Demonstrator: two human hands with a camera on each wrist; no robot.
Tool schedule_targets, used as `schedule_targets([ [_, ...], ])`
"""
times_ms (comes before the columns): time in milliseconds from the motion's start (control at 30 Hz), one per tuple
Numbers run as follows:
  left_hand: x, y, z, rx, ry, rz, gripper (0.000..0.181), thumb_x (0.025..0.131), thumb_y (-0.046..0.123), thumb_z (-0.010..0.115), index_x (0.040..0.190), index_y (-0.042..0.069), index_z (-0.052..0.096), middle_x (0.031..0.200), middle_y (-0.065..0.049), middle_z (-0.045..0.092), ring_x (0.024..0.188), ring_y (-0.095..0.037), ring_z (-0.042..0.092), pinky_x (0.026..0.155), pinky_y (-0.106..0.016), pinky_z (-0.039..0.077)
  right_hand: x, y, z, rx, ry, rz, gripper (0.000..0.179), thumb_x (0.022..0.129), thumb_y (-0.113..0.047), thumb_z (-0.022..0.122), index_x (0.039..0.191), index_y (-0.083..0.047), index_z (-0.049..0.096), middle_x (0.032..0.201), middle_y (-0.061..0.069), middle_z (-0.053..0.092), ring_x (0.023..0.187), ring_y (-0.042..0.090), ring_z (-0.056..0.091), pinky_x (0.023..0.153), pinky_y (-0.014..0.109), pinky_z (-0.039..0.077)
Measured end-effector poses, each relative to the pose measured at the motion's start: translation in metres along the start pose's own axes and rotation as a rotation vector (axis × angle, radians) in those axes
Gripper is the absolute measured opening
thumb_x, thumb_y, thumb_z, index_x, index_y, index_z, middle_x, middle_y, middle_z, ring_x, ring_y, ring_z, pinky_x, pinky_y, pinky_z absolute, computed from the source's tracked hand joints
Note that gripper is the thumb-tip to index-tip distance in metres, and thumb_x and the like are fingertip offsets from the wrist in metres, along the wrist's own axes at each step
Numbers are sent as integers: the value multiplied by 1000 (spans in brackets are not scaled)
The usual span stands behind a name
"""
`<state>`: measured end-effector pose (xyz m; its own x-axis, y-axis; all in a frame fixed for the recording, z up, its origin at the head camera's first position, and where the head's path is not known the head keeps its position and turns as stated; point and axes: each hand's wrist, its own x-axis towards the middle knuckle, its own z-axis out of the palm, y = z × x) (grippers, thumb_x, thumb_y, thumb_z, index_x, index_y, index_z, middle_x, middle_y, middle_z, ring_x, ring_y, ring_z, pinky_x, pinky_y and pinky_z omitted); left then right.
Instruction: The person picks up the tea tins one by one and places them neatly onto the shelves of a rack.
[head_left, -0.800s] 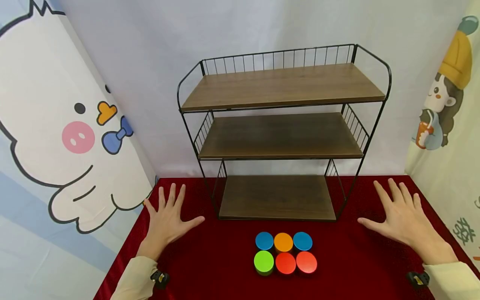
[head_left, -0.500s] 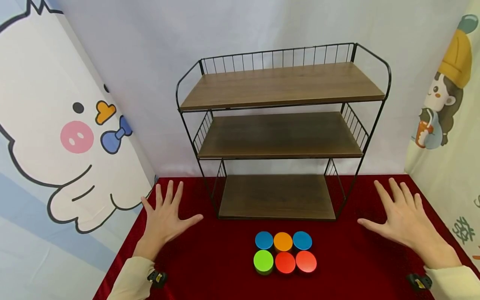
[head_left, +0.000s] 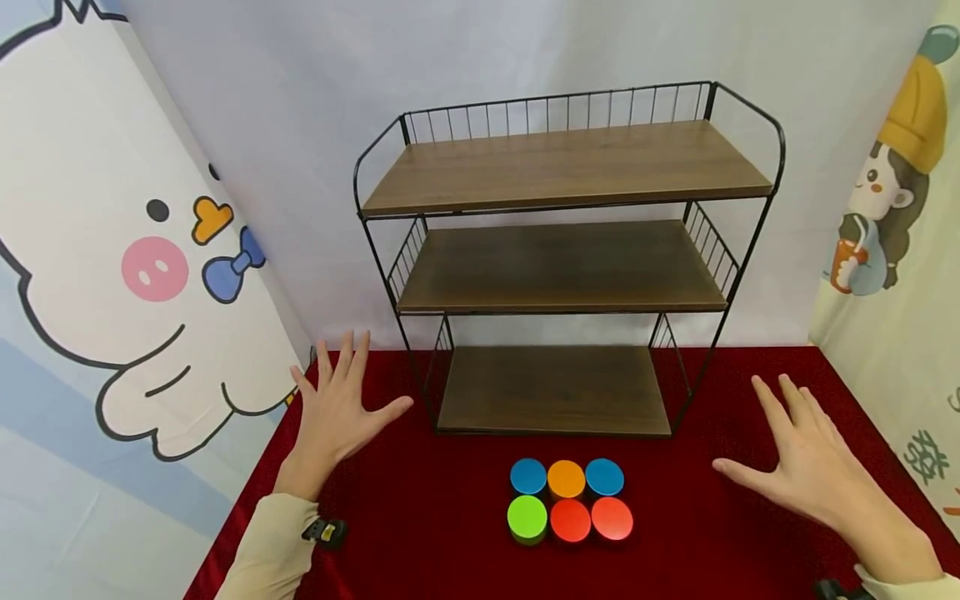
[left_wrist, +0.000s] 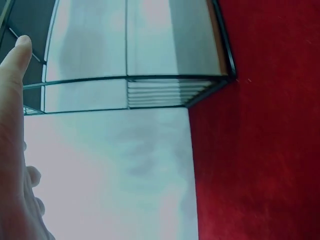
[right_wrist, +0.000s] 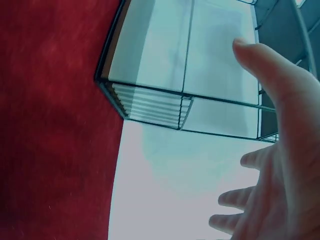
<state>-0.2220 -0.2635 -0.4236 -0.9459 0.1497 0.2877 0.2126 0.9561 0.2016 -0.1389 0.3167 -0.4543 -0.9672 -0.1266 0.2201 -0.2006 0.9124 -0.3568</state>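
My left hand (head_left: pixel 335 421) is spread with fingers apart at the left of the rack, holding nothing. On the other side my right hand (head_left: pixel 806 462) is likewise spread and holds nothing. Between them, toward the front, several round discs stand in two rows. The back row has a blue disc (head_left: pixel 528 477), an orange disc (head_left: pixel 566 479) and another blue disc (head_left: pixel 604 477). In front of these are a green disc (head_left: pixel 527 518) and two red discs (head_left: pixel 571 521). Each wrist view shows its own hand's thumb and fingers beside the rack's wire frame.
A rack with a black wire frame and three brown wooden shelves (head_left: pixel 562 267) stands at the back of the table's dark red cloth (head_left: pixel 420 533). Behind it hangs a pale curtain (head_left: pixel 315 100). Printed cartoon cloths flank the table on the left and right.
The left hand has moved up a little and farther forward. My right hand has turned slightly and its wrist has drawn lower. The discs and rack stay in place.
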Motion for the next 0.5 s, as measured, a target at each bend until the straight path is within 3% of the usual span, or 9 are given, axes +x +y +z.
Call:
schedule_targets([
  [267,14,13,-4,-95,46,9,109,86,76,56,167,24,4,174,-8,1,157,-49,-7,110,-83,-9,-9,-11,9,106,-137,18,123,83,-54,81,165,-7,4,164,38,9,142,66,20,97,85,30],
  [500,25,17,-2,-244,87,15,102,89,67,61,167,25,8,173,-8,12,157,-48,5,114,-82,0,-12,-18,23,222,-165,-13,117,86,-48,81,166,-13,3,165,33,9,140,63,27,93,84,35],
])
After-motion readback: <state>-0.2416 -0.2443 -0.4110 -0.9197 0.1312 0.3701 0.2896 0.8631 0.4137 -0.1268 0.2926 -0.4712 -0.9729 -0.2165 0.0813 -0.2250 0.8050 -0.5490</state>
